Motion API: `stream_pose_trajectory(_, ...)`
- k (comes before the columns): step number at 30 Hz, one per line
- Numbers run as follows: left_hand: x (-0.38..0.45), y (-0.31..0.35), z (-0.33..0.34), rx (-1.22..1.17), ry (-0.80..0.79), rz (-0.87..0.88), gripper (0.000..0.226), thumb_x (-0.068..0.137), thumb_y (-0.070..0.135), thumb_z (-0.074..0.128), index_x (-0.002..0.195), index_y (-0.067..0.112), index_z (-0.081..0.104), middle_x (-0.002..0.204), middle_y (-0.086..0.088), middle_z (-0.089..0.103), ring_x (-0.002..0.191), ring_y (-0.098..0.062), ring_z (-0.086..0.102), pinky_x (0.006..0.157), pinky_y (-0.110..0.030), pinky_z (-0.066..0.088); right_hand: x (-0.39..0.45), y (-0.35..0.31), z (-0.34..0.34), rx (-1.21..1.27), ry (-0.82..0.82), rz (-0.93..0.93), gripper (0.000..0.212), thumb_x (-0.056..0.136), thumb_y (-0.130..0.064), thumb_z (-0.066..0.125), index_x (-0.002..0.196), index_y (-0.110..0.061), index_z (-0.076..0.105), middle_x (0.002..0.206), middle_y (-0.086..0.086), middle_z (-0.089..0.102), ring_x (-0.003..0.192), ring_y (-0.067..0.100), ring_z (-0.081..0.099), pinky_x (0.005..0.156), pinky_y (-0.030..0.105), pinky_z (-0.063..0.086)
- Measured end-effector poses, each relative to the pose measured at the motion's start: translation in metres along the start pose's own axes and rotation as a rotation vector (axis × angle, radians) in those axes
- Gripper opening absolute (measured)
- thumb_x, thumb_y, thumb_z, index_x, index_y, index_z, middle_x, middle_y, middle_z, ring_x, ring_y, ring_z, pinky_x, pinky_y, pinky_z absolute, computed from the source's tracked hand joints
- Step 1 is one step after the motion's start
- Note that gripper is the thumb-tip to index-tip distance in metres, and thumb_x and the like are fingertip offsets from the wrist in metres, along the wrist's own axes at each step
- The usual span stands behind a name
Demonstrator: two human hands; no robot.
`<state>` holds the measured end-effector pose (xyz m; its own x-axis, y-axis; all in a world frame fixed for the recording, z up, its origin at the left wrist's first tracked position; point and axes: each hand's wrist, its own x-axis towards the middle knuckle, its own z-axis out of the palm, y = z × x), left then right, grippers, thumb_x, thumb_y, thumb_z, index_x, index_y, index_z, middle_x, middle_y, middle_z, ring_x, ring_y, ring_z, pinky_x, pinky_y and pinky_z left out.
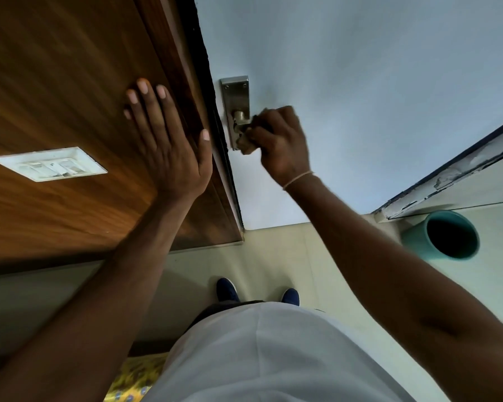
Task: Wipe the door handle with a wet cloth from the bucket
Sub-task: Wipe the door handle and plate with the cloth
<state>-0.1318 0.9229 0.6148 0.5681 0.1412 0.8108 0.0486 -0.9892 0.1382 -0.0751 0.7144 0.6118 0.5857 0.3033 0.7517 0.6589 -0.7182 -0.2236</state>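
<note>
A metal door handle (238, 116) on a long steel backplate (235, 91) is fixed to a pale blue door (360, 82). My right hand (282, 143) is closed around a brownish cloth (246, 145) and presses it against the lever, which the cloth and fingers mostly hide. My left hand (169, 140) lies flat with fingers spread on the brown wooden panel (55, 82) beside the door frame. A teal bucket (445, 235) stands on the floor at the right, its inside dark.
A white switch plate (48, 163) sits on the wooden panel at left. The pale tiled floor (273, 256) lies below, with my blue shoes (227, 290) on it. A worn threshold edge (447, 175) runs at right. Yellow patterned fabric (134, 378) shows at the bottom.
</note>
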Motion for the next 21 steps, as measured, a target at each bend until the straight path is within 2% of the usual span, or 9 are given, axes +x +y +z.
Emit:
stream_pose_trajectory(4, -0.001, -0.003, 0.000, -0.005, 0.002, 0.001, 0.078, 0.106, 0.039, 0.057, 0.161, -0.011, 0.032, 0.165, -0.038, 0.036, 0.156, -0.055, 0.030, 0.132, -0.064, 0.024, 0.008, -0.024, 0.015, -0.049, -0.066, -0.101, 0.020, 0.095, 0.002, 0.066, 0.090, -0.012, 0.080, 0.101, 0.011, 0.074, 0.089, 0.037, 0.064, 0.072, 0.041, 0.050)
stream_pose_trajectory(7, -0.001, -0.002, -0.001, -0.009, 0.000, 0.002, 0.079, 0.105, 0.037, 0.059, 0.161, -0.010, 0.031, 0.166, -0.038, 0.036, 0.157, -0.055, 0.030, 0.133, -0.064, 0.024, 0.005, -0.002, 0.007, -0.063, -0.018, -0.126, 0.017, 0.093, 0.002, 0.072, 0.087, -0.012, 0.079, 0.098, 0.010, 0.074, 0.085, 0.037, 0.065, 0.070, 0.039, 0.049)
stream_pose_trajectory(11, -0.001, 0.000, -0.001, -0.010, -0.005, -0.011, 0.078, 0.105, 0.039, 0.056, 0.162, -0.009, 0.031, 0.166, -0.037, 0.035, 0.157, -0.055, 0.030, 0.132, -0.065, 0.024, -0.011, 0.037, -0.014, -0.023, 0.059, 0.021, 0.014, 0.094, -0.019, 0.084, 0.080, -0.020, 0.081, 0.094, 0.004, 0.074, 0.087, 0.036, 0.064, 0.069, 0.041, 0.051)
stream_pose_trajectory(14, -0.001, 0.000, -0.002, -0.010, -0.010, -0.021, 0.078, 0.106, 0.041, 0.052, 0.161, -0.009, 0.032, 0.166, -0.037, 0.035, 0.157, -0.055, 0.031, 0.133, -0.064, 0.023, -0.015, 0.046, -0.019, 0.026, 0.070, 0.141, 0.011, 0.086, -0.017, 0.088, 0.078, -0.022, 0.082, 0.096, 0.002, 0.072, 0.096, 0.036, 0.062, 0.074, 0.037, 0.052)
stream_pose_trajectory(16, -0.001, 0.001, -0.004, -0.010, -0.019, -0.020, 0.078, 0.106, 0.040, 0.054, 0.162, -0.009, 0.031, 0.167, -0.037, 0.035, 0.157, -0.055, 0.030, 0.133, -0.063, 0.021, -0.019, 0.043, -0.016, 0.096, 0.088, 0.305, 0.014, 0.076, -0.007, 0.088, 0.080, -0.019, 0.081, 0.100, 0.003, 0.071, 0.102, 0.037, 0.062, 0.078, 0.034, 0.053)
stream_pose_trajectory(18, -0.003, 0.001, -0.007, -0.020, -0.038, -0.012, 0.079, 0.105, 0.038, 0.058, 0.163, -0.008, 0.030, 0.168, -0.036, 0.033, 0.159, -0.055, 0.028, 0.135, -0.061, 0.019, -0.024, 0.034, -0.012, 0.243, 0.133, 0.577, 0.026, 0.073, 0.003, 0.081, 0.088, -0.017, 0.079, 0.107, 0.001, 0.067, 0.106, 0.033, 0.067, 0.080, 0.041, 0.060)
stream_pose_trajectory(21, -0.007, 0.000, -0.011, -0.020, -0.060, -0.002, 0.079, 0.105, 0.036, 0.059, 0.164, -0.007, 0.029, 0.170, -0.035, 0.031, 0.160, -0.053, 0.027, 0.136, -0.060, 0.019, -0.024, 0.014, -0.008, 0.559, 0.227, 0.951, 0.032, 0.075, 0.005, 0.071, 0.093, -0.020, 0.070, 0.112, 0.006, 0.067, 0.096, 0.034, 0.075, 0.062, 0.044, 0.067)
